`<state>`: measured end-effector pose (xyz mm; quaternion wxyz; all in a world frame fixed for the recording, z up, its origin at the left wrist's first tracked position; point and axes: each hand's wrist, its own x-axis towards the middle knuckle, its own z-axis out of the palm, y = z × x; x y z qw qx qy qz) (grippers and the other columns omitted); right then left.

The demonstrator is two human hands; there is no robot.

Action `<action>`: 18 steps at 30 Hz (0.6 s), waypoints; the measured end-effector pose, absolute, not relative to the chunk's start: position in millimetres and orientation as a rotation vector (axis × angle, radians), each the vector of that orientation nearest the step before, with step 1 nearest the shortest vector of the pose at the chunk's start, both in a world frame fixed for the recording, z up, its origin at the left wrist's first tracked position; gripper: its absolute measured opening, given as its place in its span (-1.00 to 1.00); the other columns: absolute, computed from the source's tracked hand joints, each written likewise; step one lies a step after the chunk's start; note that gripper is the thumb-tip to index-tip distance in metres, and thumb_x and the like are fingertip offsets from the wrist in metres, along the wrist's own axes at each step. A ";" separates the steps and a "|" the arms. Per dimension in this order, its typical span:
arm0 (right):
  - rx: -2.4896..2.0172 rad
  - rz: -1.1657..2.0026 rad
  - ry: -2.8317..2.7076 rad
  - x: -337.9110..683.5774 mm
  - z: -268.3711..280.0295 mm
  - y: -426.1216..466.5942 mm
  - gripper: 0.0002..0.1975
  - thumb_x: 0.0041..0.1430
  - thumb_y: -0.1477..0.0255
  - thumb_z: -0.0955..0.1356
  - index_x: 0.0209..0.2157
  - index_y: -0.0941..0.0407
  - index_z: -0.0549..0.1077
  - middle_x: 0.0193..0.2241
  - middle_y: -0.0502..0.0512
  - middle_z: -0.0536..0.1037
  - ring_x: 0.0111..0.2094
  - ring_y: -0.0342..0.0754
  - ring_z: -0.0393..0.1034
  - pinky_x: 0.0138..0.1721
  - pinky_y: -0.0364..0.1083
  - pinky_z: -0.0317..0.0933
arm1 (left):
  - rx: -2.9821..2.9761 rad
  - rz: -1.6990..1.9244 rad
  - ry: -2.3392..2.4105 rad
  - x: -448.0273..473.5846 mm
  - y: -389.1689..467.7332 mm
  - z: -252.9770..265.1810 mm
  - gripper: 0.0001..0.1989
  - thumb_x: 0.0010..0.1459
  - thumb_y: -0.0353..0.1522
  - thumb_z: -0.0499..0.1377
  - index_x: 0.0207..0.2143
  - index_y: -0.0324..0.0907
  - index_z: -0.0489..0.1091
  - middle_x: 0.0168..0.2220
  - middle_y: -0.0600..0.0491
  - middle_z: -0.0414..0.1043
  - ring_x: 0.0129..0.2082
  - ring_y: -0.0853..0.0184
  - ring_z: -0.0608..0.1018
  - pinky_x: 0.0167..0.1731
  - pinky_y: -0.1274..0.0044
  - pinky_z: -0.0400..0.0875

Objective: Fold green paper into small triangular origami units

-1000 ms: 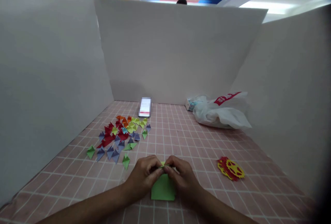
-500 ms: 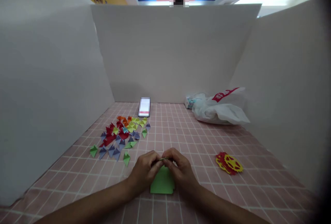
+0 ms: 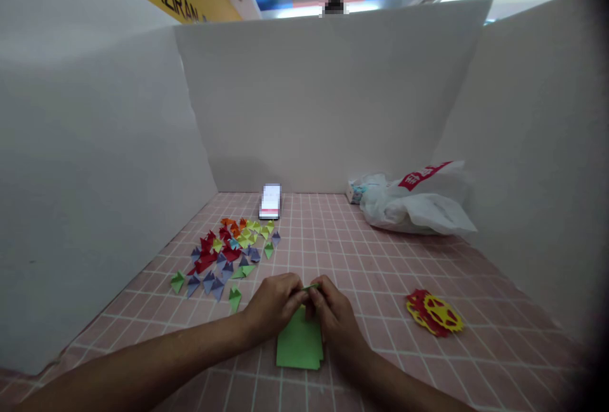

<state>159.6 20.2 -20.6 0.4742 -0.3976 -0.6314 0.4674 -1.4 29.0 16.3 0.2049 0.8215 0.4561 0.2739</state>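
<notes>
Between my two hands is a small piece of folded green paper (image 3: 311, 286), of which only a thin edge shows. My left hand (image 3: 276, 305) pinches its left end, thumb against fingers. On the other end, the fingers of my right hand (image 3: 337, 312) are closed. Directly beneath lies a stack of green paper squares (image 3: 299, 345) on the tiled-pattern tabletop (image 3: 333, 250), partly covered by both hands. To the left, a single green folded paper piece (image 3: 235, 298) lies near my left wrist.
Many folded paper pieces in red, orange, yellow, purple and green (image 3: 223, 259) spread over the left side. A phone (image 3: 270, 201) stands behind them. Red and yellow gear-shaped cutouts (image 3: 435, 313) lie at right; a white plastic bag (image 3: 413, 206) and a small box (image 3: 354, 191) rest at the back.
The view has tilted and shifted slightly. Both hands still grip the small green paper, whose edge now shows a bit more between the fingertips. More of the green stack is uncovered.
</notes>
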 end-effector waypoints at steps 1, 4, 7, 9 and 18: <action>-0.968 1.164 -1.522 160.0 -21.1 22.4 -0.73 0.33 0.24 0.21 -0.40 0.10 0.29 -0.55 -0.04 0.36 -0.50 -0.11 0.24 -0.44 -0.13 0.11 | 2.287 0.752 1.281 -0.3 32.1 16.2 -0.81 0.22 -0.39 0.08 -0.49 -0.15 0.26 -0.50 0.07 0.40 -0.48 0.32 0.43 -0.44 0.53 0.22; -0.955 1.267 -1.440 162.7 -23.7 30.5 -0.77 0.29 0.25 0.25 -0.38 0.10 0.30 -0.56 -0.05 0.35 -0.52 -0.11 0.23 -0.46 -0.13 0.11 | 2.286 0.673 1.284 0.1 42.8 18.0 -0.81 0.22 -0.38 0.09 -0.47 -0.17 0.34 -0.49 0.05 0.45 -0.48 0.31 0.46 -0.44 0.54 0.23; -0.989 1.264 -1.410 167.2 -27.3 38.4 -0.79 0.27 0.29 0.25 -0.42 0.09 0.29 -0.57 -0.06 0.34 -0.53 -0.12 0.21 -0.47 -0.13 0.10 | 2.320 0.549 1.226 -11.5 67.2 27.6 -0.85 0.21 -0.35 0.12 -0.39 -0.16 0.44 -0.41 0.03 0.52 -0.39 0.28 0.51 -0.39 0.54 0.27; -1.026 1.168 -1.438 169.5 -29.5 42.2 -0.79 0.26 0.33 0.25 -0.45 0.09 0.29 -0.55 -0.04 0.34 -0.50 -0.11 0.23 -0.44 -0.13 0.11 | 2.278 0.594 1.443 -29.3 96.8 38.1 -0.85 0.19 -0.33 0.14 -0.40 -0.15 0.46 -0.39 0.05 0.53 -0.37 0.27 0.51 -0.34 0.53 0.28; -1.111 1.396 -1.283 165.0 -34.9 44.5 -0.81 0.21 0.33 0.27 -0.45 0.08 0.25 -0.58 -0.10 0.30 -0.62 -0.19 0.09 -0.56 -0.18 0.00 | 1.787 0.768 1.951 -108.4 241.4 50.3 -0.82 0.21 -0.40 0.21 -0.14 -0.30 0.43 -0.13 -0.16 0.47 -0.09 0.12 0.48 -0.12 0.35 0.40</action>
